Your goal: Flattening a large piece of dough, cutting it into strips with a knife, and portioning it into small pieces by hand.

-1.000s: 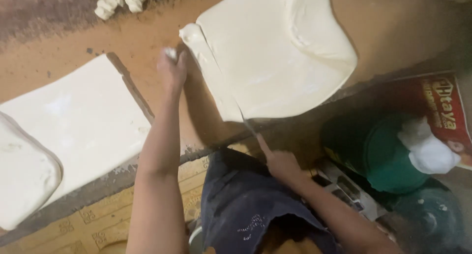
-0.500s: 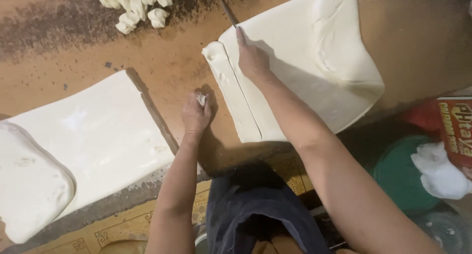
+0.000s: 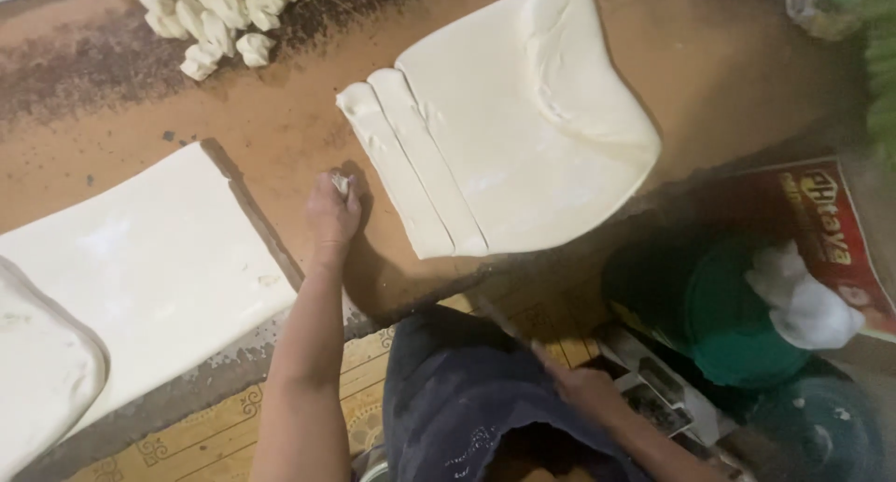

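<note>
On brown bench [image 3: 280,137], left hand [image 3: 332,211] rests knuckles down, fingers curled together around small white bit, just left of dough sheet [image 3: 541,137]. Two strips [image 3: 411,165] cut along sheet's left edge, still lying against it. Right hand [image 3: 583,384] low by dark apron [image 3: 467,398], off bench, blurred; grip cannot tell. Second dough sheet [image 3: 149,267] at left. Twisted dough pieces [image 3: 219,15] at far edge.
</note>
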